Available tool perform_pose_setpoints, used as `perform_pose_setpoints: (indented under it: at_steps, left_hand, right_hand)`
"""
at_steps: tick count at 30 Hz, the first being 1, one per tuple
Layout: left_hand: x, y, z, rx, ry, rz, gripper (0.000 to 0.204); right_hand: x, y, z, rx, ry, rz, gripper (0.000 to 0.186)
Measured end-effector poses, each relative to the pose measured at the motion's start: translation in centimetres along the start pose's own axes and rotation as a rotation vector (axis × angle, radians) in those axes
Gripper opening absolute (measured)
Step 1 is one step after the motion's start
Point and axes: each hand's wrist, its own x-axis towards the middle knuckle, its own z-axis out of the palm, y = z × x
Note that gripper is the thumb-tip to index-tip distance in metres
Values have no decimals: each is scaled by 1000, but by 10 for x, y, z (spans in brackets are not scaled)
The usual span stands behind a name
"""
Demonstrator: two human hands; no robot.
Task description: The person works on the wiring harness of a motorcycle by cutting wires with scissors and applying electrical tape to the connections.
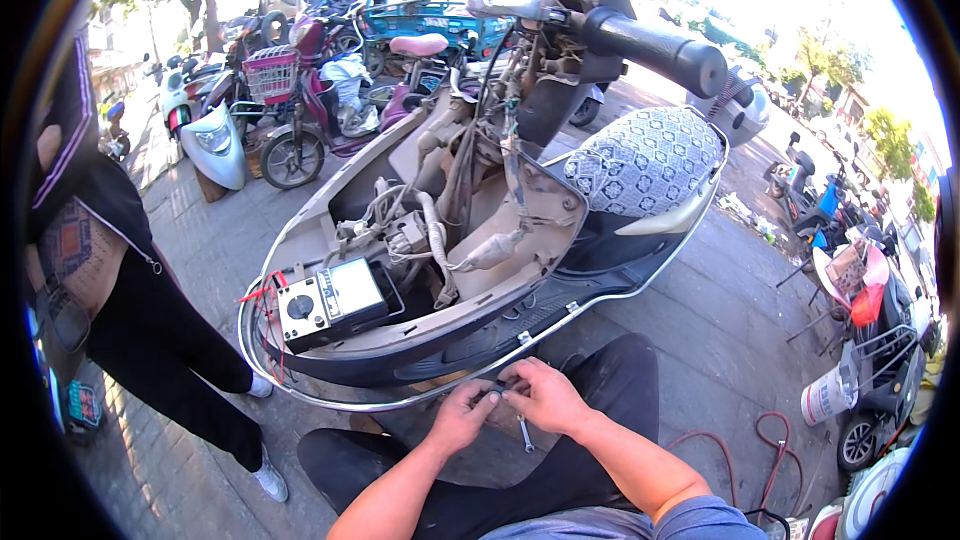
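My left hand (464, 414) and my right hand (545, 396) meet in front of the scooter, fingers pinched together on a small dark part (497, 387). It is too small and too covered by the fingers to name. Just beyond them stands an electric scooter (560, 280) with its body opened, baring dusty wiring (430, 225) and connectors. An analog multimeter (322, 304) with a white face rests on the body's near left edge, its red test lead (268, 290) hanging over the side. Below my right hand, a wrench (526, 434) lies by my leg.
At the left a person in dark trousers (175, 340) stands close to the scooter. Parked scooters and a bicycle with a pink basket (270, 74) fill the back left. On the right are a red hose (775, 450), a white bucket (829, 395) and a chair (845, 275).
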Motion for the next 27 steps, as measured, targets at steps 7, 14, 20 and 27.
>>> perform_pose_setpoints:
  at_steps: [7,14,20,27]
  left_hand:
    - [-3,-5,-8,264,57,180,24]
    - [-14,30,0,571,63,267,25]
    - [-16,33,-5,568,8,250,26]
    - [-16,36,-3,597,-43,259,26]
  right_hand:
    - [8,-6,-8,40,-67,190,31]
    - [9,-4,-18,-210,-108,52,26]
    - [16,12,-22,11,-227,247,26]
    - [16,44,-14,200,-259,288,25]
